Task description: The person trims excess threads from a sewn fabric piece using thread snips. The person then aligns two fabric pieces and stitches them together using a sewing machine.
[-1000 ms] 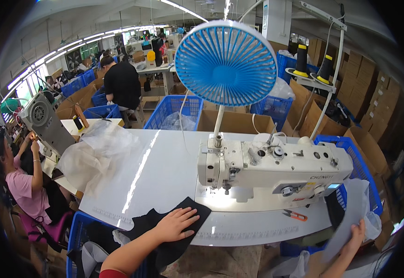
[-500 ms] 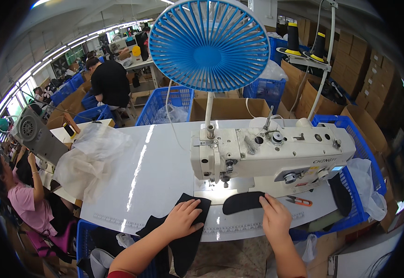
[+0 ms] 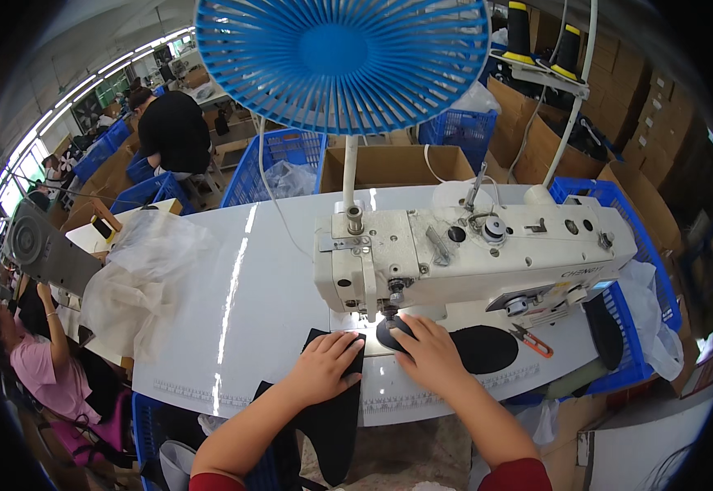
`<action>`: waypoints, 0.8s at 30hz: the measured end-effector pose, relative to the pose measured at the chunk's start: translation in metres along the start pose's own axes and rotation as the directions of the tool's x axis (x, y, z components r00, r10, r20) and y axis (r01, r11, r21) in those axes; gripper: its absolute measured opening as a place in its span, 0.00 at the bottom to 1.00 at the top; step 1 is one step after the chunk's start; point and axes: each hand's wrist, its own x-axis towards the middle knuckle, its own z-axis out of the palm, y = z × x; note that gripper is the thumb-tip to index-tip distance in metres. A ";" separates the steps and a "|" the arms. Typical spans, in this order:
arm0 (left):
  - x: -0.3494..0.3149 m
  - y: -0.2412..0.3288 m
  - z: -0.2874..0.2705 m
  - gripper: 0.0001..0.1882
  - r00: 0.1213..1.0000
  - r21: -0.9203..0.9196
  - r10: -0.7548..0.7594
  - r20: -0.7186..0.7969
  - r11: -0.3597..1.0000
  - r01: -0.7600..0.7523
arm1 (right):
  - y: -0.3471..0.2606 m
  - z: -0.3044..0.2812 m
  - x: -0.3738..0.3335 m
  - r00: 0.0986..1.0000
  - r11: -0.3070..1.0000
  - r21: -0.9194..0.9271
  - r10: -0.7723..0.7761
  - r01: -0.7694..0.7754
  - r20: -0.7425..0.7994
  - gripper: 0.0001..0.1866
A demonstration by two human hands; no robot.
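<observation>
Left hand (image 3: 324, 368): fingers flat on one black cloth (image 3: 336, 430)
Right hand (image 3: 430, 356): fingers pressing black material (image 3: 485, 350) — one piece or two, cannot tell — at one sewing machine (image 3: 471, 245)
Snips (image 3: 534, 340): one, on the surface (image 3: 279, 270)

Your sewing machine (image 3: 471, 262) stands on the worktable (image 3: 275, 245). In front of it, your right hand (image 3: 432, 353) rests over a flat piece (image 3: 487, 349), perhaps one with the bit under the needle; your hand hides the join. Left-front of the machine, your left hand (image 3: 325, 368) lies on a cloth piece (image 3: 332, 430); right-front, snips (image 3: 532, 340). Far left is plastic sheeting (image 3: 148, 278); behind, a carton (image 3: 397, 169); right-behind, a crate (image 3: 595, 190).
</observation>
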 end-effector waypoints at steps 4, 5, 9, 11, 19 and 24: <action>0.004 -0.006 0.001 0.31 1.000 -0.005 0.020 0.002 1.000 -0.020 | 0.002 0.012 0.013 0.998 1.000 0.005 -0.021 0.020 0.059 0.19; 0.005 -0.007 0.001 0.31 1.000 -0.025 0.021 -0.002 0.999 -0.021 | 0.002 0.016 0.015 0.996 0.999 -0.013 -0.031 0.032 0.079 0.18; 0.005 -0.007 0.002 0.31 1.000 -0.036 0.020 -0.011 0.999 -0.021 | -0.001 0.021 0.017 0.997 0.999 0.020 -0.036 0.035 0.071 0.18; 0.006 -0.007 0.003 0.31 1.000 -0.019 0.007 -0.008 1.000 -0.008 | 0.000 0.025 0.017 0.991 0.992 0.015 -0.125 0.126 -0.054 0.14; 0.003 -0.008 0.005 0.30 1.000 -0.033 0.015 -0.006 0.999 -0.015 | -0.003 0.024 0.017 0.990 0.991 -0.011 -0.134 0.134 -0.051 0.14; 0.003 -0.005 0.006 0.30 0.999 -0.006 0.033 -0.008 0.999 -0.033 | -0.004 0.023 0.016 0.991 0.992 -0.007 -0.126 0.126 -0.041 0.14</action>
